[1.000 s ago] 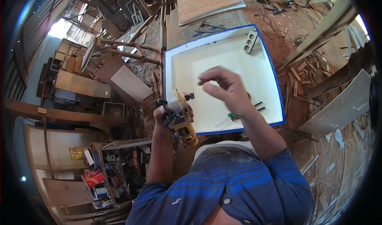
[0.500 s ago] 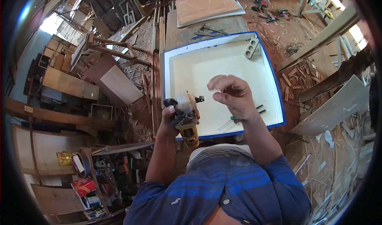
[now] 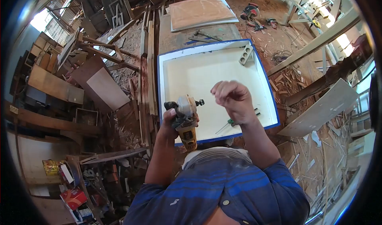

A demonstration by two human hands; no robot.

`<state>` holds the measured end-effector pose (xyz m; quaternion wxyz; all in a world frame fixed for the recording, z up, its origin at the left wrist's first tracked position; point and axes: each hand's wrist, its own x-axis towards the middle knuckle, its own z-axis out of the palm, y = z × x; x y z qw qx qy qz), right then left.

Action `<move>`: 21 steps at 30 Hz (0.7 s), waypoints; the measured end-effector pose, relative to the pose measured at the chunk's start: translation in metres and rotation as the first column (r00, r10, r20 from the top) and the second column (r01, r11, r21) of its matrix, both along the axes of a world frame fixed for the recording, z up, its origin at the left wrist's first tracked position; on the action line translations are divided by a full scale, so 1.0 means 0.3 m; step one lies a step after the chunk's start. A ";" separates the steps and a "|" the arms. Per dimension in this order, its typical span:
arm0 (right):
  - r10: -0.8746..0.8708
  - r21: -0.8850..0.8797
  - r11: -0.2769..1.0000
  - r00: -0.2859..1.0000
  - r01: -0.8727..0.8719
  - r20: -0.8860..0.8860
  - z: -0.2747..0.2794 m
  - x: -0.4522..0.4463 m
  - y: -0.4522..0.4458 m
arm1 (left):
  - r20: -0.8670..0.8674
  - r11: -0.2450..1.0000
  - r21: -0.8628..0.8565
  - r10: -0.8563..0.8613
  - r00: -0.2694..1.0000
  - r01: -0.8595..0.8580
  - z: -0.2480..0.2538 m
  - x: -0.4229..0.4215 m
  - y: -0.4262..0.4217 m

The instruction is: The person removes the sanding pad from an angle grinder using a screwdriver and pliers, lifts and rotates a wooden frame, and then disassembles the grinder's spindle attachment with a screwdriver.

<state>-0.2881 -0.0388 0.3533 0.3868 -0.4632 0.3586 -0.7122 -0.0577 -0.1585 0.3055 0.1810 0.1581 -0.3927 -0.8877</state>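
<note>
A yellow power tool [image 3: 188, 134] is over the near-left corner of the tray [image 3: 191, 72], gripped by the left hand [image 3: 169, 124]. Beside it, the right hand [image 3: 234, 99] is curled narrow; whether it pinches anything, I cannot tell. A screwdriver [image 3: 230, 122] lies by the near edge, a three-holed block [image 3: 244, 57] in the far-right corner.

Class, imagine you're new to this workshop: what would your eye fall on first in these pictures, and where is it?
Probably the big white tray with a blue rim, in the middle of the view, with a block with round holes at its far right corner. Next, a yellow power tool, held in the left hand by the tray's near left corner. To its right, the right hand is raised, fingers curled.
</note>
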 end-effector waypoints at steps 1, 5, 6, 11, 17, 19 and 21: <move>-0.012 -0.069 0.997 0.989 0.022 0.147 0.017 0.011 0.000 | 0.007 1.000 0.013 -0.002 1.000 0.002 -0.001 0.008 -0.002; 0.092 0.249 0.968 0.954 -0.019 -0.285 0.026 0.063 -0.013 | 0.045 0.999 -0.032 -0.004 0.999 0.006 0.005 0.025 -0.022; 0.065 0.068 0.996 0.969 -0.050 -0.238 0.007 0.053 -0.027 | 0.041 0.999 -0.031 -0.006 0.999 0.007 0.004 0.026 -0.029; 0.032 0.412 0.908 0.967 0.079 -0.254 0.026 0.083 -0.040 | 0.044 1.000 0.004 -0.002 0.999 0.002 -0.004 0.060 -0.041; 0.007 -0.030 1.000 0.995 -0.004 0.096 -0.001 0.091 -0.052 | 0.002 1.000 0.010 -0.016 1.000 0.016 -0.004 0.082 -0.066; -0.002 0.378 0.920 0.965 0.104 -0.262 0.023 0.119 -0.061 | 0.056 0.999 -0.039 0.011 0.998 -0.009 -0.003 0.096 -0.063; 0.101 0.421 0.906 0.948 0.037 -0.300 0.006 0.130 -0.055 | 0.059 0.998 -0.056 0.015 0.998 -0.012 -0.003 0.095 -0.071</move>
